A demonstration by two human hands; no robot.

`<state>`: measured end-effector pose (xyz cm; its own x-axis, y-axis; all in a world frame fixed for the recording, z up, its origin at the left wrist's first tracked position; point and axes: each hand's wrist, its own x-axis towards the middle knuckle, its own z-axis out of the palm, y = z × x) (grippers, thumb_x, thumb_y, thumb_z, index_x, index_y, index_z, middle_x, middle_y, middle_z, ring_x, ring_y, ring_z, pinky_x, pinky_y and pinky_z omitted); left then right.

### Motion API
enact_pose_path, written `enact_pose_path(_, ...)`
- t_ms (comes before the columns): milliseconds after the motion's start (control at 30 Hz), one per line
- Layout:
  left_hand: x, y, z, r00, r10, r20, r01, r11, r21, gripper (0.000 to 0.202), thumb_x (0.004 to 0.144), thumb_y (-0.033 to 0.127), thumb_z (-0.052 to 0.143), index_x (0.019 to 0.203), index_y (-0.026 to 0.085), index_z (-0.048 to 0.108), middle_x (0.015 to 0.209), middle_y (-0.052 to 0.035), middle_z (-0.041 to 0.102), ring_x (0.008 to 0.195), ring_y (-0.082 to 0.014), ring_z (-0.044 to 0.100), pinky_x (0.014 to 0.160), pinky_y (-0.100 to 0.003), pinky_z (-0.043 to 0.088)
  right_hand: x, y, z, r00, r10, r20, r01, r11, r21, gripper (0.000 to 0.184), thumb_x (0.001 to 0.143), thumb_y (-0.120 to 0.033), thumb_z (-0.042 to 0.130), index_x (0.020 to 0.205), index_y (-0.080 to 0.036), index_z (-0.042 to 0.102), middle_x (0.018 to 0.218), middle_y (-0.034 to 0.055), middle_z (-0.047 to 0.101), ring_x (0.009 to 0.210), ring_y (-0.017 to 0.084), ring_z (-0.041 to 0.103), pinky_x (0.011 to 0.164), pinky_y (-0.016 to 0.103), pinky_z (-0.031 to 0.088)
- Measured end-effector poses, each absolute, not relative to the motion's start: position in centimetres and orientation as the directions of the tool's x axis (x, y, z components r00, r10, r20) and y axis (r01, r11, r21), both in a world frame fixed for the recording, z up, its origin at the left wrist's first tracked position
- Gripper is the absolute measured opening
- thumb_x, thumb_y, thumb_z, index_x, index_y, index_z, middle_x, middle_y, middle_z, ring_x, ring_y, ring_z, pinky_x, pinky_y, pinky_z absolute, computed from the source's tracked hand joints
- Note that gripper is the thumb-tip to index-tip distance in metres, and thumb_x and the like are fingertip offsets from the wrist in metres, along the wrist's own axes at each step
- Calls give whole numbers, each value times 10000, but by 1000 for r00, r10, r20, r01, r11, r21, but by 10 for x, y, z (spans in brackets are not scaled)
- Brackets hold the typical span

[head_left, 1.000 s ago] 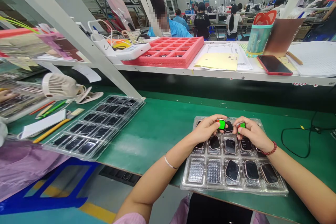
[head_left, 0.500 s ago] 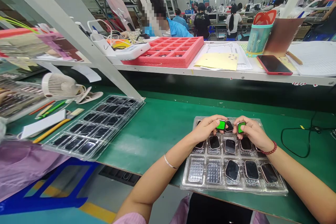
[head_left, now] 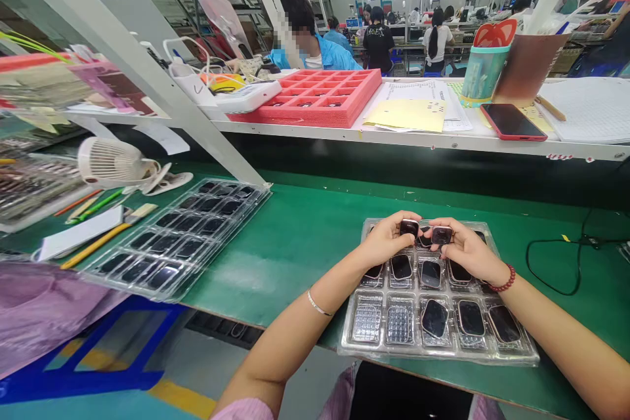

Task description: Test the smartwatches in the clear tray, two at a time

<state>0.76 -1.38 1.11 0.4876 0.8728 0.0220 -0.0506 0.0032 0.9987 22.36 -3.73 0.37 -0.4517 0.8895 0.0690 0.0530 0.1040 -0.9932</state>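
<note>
My left hand (head_left: 391, 236) is closed around the edges of a smartwatch body (head_left: 409, 228) with a dark screen. A second smartwatch body (head_left: 441, 235), also dark, is pinched in my right hand (head_left: 467, 249). Both are held above the back row of a clear plastic tray (head_left: 367, 349) on the bench. More dark-screened watch bodies lie in the tray's pockets, such as one watch (head_left: 436, 319) set askew in the front row. Two front-left pockets hold no watch. My hands cover part of the back row.
Another clear tray (head_left: 182, 236) of dark screens lies to the left on the green bench (head_left: 295, 223). Beyond it are a small white fan (head_left: 111, 163) and pens. The shelf (head_left: 408, 139) bears a red foam tray (head_left: 364, 102), papers and a phone (head_left: 514, 121). A black cable (head_left: 551, 289) lies right.
The two watch screens in my hands have gone from bright green to dark. The right-hand watch is turned more into view. Both hands stay over the tray's back row.
</note>
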Motion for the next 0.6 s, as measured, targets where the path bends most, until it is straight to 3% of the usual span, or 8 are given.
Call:
enact_pose_path(100,8,-14,11,489,872,18,-46,6,999,283,766,183,618,1039,133,563,860,-56,648,761,-139,587,737,-288,461,224,-36,3,-459,884,84,46,119,-992,336,862,-205,508,1197,-226,521,1091,93,646,792,169,660,667,327,540)
enact_pose_path(267,8,-15,15,483,875,28,-4,-30,1000,372,712,94,621,1071,149,542,915,-54,649,829,-145,593,770,-277,437,223,-35,1,-451,888,90,43,123,-991,379,843,-194,529,1220,-229,510,1115,100,640,815,174,659,665,328,540)
enact_pose_path(600,8,-14,10,488,873,30,-61,0,998,459,706,94,641,1141,162,511,939,-59,647,874,-155,601,789,-286,439,223,-35,0,-446,893,52,-20,48,-999,480,795,-140,582,1251,-254,483,1148,80,609,815,149,639,660,294,540)
